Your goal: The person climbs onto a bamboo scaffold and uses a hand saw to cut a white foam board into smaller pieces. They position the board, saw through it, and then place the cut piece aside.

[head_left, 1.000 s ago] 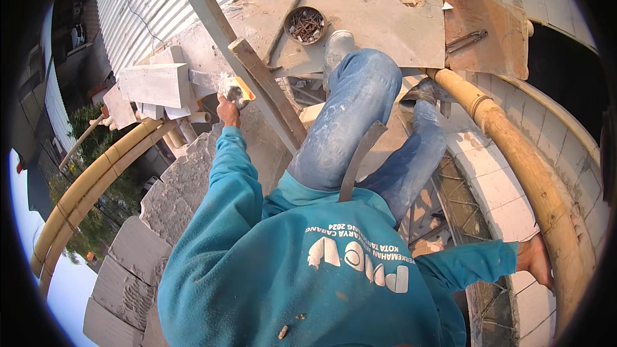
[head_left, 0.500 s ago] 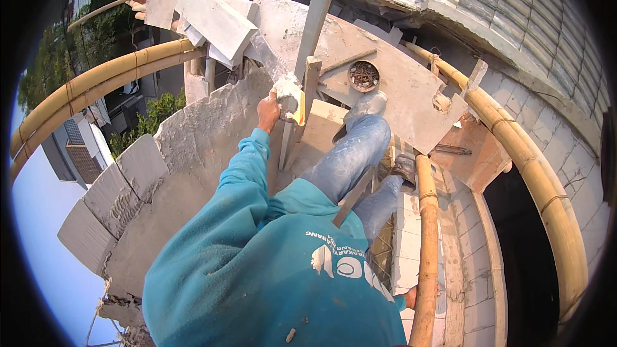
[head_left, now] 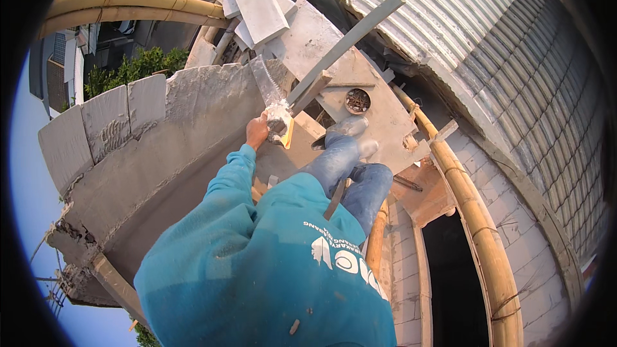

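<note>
Left hand (head_left: 258,131) is fisted around the handle of a mortar-caked saw (head_left: 268,93), centre frame and slightly upper left, just above the top of the grey block wall (head_left: 160,148). Grip sits low on the handle, probably so the toothed blade stays free above the fist. Long axis runs from the hand toward upper left, tip pointing at the stacked light blocks (head_left: 257,0). Blade lies just beside a grey straightedge (head_left: 347,42) that slants to upper right. Right hand is out of view, so can't tell its state. Bamboo pole (head_left: 479,218) runs down the right.
</note>
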`<state>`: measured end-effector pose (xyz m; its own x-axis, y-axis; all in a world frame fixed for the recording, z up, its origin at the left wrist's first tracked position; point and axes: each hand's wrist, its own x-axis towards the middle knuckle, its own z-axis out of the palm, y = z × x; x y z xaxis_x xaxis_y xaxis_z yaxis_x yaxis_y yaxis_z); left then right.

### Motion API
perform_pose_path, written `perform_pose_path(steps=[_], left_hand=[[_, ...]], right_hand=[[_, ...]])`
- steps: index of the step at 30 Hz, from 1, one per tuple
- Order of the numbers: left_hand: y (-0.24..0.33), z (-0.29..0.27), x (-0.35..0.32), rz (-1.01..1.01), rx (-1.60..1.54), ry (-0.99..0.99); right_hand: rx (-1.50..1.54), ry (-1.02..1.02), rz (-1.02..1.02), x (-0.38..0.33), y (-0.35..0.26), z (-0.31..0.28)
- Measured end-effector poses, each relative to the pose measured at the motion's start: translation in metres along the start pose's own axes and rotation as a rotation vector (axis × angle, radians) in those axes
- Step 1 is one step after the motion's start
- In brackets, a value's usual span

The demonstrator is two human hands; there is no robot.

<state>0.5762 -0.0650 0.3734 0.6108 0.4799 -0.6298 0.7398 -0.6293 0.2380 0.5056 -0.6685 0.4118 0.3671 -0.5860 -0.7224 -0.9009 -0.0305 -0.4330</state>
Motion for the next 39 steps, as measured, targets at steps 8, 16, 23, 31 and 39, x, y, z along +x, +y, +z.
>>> perform_pose_path(steps=[8, 16, 23, 31, 39], left_hand=[[-0.028, 0.003, -0.070, 0.183, 0.252, 0.129], [0.009, 0.003, -0.103, -0.310, -0.307, 0.111], [0.018, 0.006, -0.153, -0.271, -0.361, 0.241], [0.073, -0.081, -0.169, -0.308, -0.522, 0.412], [0.084, -0.147, -0.132, -0.246, -0.520, 0.537]], right_hand=[[-0.108, -0.138, -0.128, 0.031, -0.079, -0.003], [-0.130, -0.214, -0.210, 0.058, -0.136, 0.002], [-0.193, -0.288, -0.254, 0.081, -0.166, 0.001], [-0.200, -0.318, -0.242, 0.079, -0.177, -0.002], [-0.168, -0.309, -0.251, 0.073, -0.210, 0.023]])
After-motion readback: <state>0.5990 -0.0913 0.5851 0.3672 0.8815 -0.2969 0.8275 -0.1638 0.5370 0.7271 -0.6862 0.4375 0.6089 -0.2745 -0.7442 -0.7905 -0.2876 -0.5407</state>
